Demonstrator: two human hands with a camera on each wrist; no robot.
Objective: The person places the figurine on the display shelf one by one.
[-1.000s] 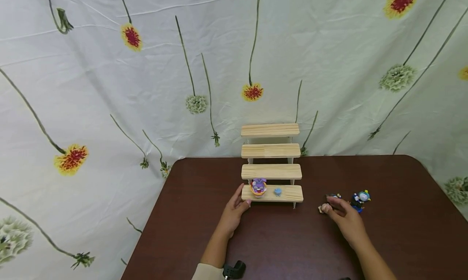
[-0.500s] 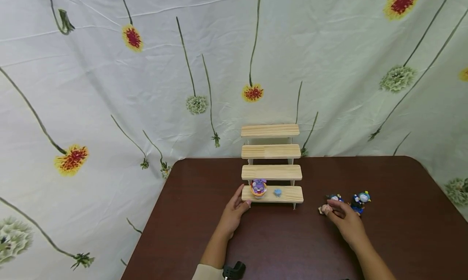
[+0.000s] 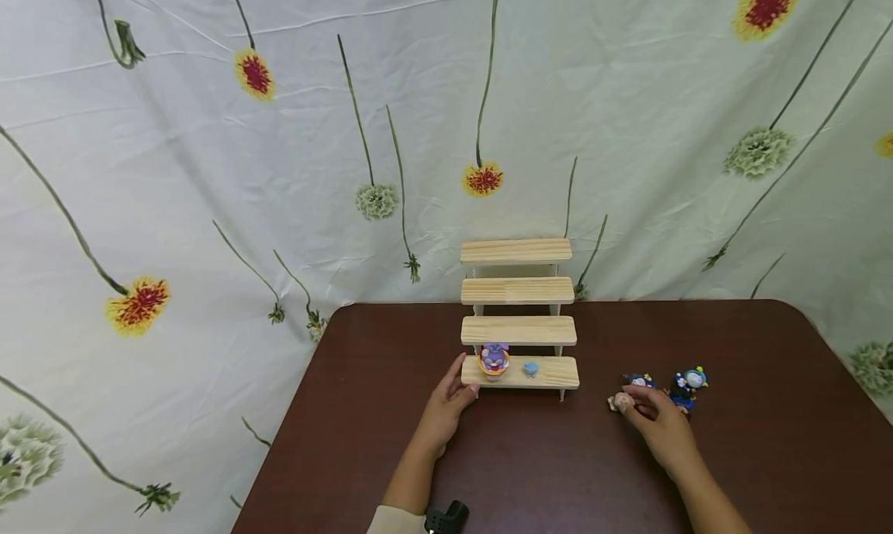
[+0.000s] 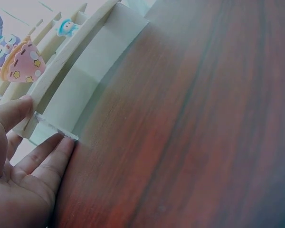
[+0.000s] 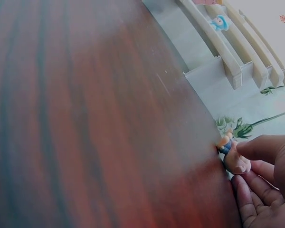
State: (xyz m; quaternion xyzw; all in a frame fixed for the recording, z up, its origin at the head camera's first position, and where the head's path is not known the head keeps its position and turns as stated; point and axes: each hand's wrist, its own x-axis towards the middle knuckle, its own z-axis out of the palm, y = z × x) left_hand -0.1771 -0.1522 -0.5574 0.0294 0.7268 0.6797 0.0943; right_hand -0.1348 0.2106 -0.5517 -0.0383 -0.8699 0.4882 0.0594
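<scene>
Right hand [image 3: 659, 422], hardly moved, pinches tan figurine [image 3: 619, 400]; left hand [image 3: 446, 402] open against stepped shelf [image 3: 519, 373] (blue figures [image 3: 687, 383] right of centre)

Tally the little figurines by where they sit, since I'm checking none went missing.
On the wooden step shelf, lowest step: 2, a purple bunny figurine and a small blue figurine.
On the table by the right hand: 3, a tan figurine, a dark figurine, a blue-capped figurine.
Total: 5.

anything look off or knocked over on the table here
Nothing looks spilled or broken. The stepped wooden stand sits square, with two small figures upright on its lowest step. The only loose item is a small tan figure that seems to lie on its side at the right hand, whose fingertips pinch it.
</scene>
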